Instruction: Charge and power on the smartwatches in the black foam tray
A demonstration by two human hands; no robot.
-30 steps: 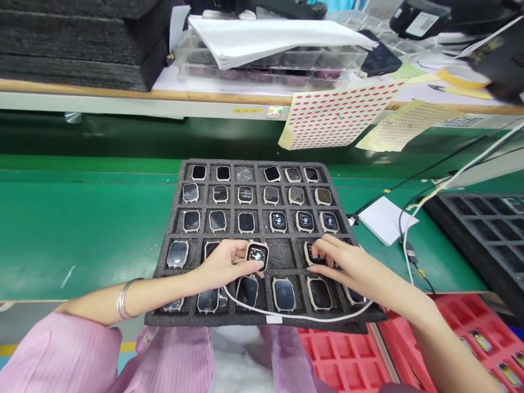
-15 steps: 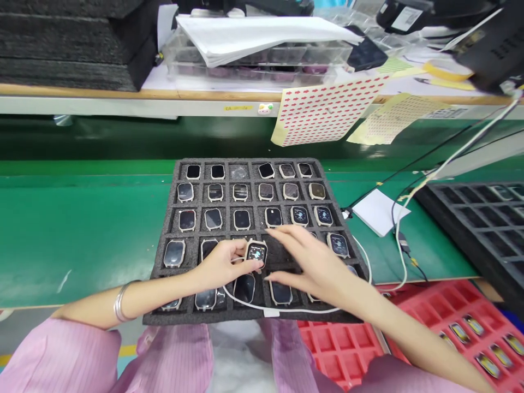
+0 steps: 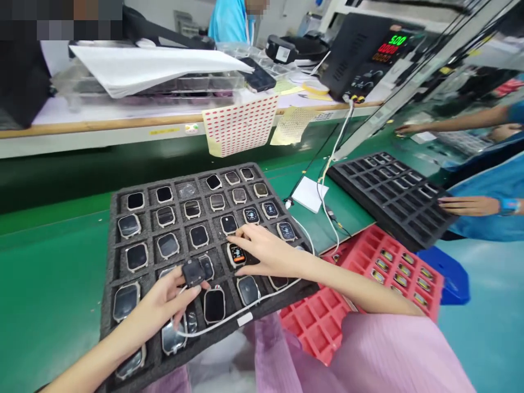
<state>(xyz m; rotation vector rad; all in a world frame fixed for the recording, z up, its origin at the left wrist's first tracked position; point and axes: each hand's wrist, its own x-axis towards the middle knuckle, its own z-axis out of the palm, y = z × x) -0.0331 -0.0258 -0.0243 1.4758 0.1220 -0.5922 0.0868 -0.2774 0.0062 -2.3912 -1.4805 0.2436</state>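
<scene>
My left hand [image 3: 174, 292] pinches a small black square charger [image 3: 194, 272] with a white cable [image 3: 216, 326], above the lower left of a black foam tray [image 3: 107, 305]. Smartwatches sit in the tray's compartments. One smartwatch with a lit screen [image 3: 236, 254] lies between the spread thumb and fingers of my right hand [image 3: 264, 252]; whether they touch it I cannot tell. Just above is a dark-screened smartwatch [image 3: 229, 224]. Below my left hand a smartwatch [image 3: 172, 335] is partly covered by the cable.
A second black tray [image 3: 393, 196] stands to the right, with a co-worker's hand [image 3: 470, 206] at its edge. Red trays [image 3: 311, 316] sit lower right beside a blue bin [image 3: 446, 278]. A power supply [image 3: 364, 54] and papers [image 3: 155, 65] occupy the shelf. Cables [image 3: 327, 180] hang down near a white pad [image 3: 310, 195].
The lit smartwatch has left my left hand and is now in the tray by my right hand. The charger stays in my left hand, moved left. The view has turned right.
</scene>
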